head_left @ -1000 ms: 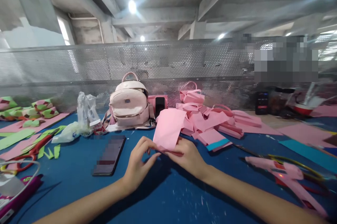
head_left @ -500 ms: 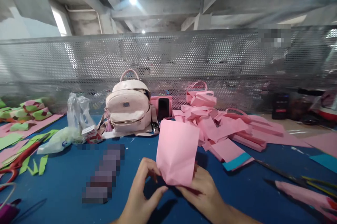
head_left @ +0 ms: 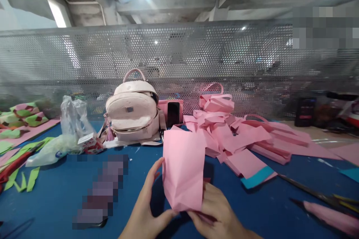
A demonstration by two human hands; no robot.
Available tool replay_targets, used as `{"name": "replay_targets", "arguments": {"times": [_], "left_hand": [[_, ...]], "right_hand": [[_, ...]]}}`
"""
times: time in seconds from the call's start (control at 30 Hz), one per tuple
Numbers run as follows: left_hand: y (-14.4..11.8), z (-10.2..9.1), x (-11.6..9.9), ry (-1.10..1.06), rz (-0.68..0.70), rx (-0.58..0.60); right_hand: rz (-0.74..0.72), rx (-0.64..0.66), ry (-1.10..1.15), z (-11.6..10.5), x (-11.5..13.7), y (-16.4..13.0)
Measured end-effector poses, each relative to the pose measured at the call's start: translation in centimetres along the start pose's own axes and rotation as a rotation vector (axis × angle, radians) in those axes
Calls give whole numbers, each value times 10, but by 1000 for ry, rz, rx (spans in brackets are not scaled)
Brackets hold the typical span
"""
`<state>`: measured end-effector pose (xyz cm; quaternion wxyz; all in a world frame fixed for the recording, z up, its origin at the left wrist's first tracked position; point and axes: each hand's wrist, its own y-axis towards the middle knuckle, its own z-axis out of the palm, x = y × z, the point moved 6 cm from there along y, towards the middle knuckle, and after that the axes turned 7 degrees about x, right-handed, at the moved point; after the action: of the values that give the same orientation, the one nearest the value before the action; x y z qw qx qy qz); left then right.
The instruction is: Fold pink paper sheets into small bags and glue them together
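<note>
Both of my hands hold one folded pink paper piece [head_left: 183,169] upright over the blue table [head_left: 56,198]. My left hand [head_left: 147,211] grips its left edge and lower corner, thumb under the bottom fold. My right hand [head_left: 217,213] pinches the bottom right from behind, mostly hidden by the paper. The paper stands tall, with creases running to a point at its lower end.
A pale pink backpack [head_left: 133,113] stands at the back against a perforated metal screen [head_left: 179,59]. A heap of pink paper pieces [head_left: 235,134] lies to the right. A clear plastic bag [head_left: 67,134], green paper scraps [head_left: 25,179], a phone [head_left: 98,194] and a pink glue gun [head_left: 331,216] lie around.
The pink paper went from lying low near the table to standing upright and nearer the camera. Both hands came closer and lower in view. The camera tilted upward.
</note>
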<state>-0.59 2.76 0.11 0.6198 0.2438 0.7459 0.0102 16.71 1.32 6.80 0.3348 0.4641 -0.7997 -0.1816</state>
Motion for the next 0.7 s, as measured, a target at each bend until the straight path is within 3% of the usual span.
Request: {"name": "replay_targets", "arguments": {"times": [0.13,0.3,0.47,0.6,0.7], "left_hand": [[2,1,15,-108,-92,-16],[2,2,15,-166,-83,-21],[1,0,15,-213,-46,-72],[3,-3,17,-297,-104,-114],[3,-5,9,-349,-105,-159]], "right_hand": [[61,-30,65,1,-4,1],[168,-42,121,1,-10,1],[99,37,43,-11,-1,6],[112,-96,108,-32,4,10],[319,-204,294,-40,-5,8]]}}
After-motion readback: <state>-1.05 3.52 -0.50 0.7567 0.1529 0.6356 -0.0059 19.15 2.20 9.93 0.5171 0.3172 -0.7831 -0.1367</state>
